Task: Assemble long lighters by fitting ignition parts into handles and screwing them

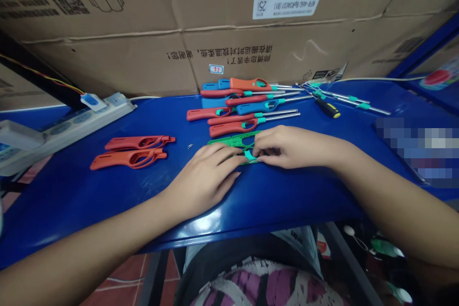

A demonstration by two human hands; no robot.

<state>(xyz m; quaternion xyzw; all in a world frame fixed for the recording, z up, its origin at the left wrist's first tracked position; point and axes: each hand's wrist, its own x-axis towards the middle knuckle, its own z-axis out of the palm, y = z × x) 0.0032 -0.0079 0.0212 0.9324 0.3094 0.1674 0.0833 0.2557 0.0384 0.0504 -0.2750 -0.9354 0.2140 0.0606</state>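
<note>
Fingers (226,154) of the left hand (201,174) lie close together on my feed, reaching a teal piece (250,154). Just beyond them, a green handle shell (231,141) lies on the blue table (304,196). The right hand (285,148) bunches its fingertips beside the teal piece; I can't tell whether either hand grips it.

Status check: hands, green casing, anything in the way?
Left hand over green casing, right hand at teal trigger. Grip closure unclear, contact partly hidden. Nearest red lighter just beyond casing, not between hands.
</note>
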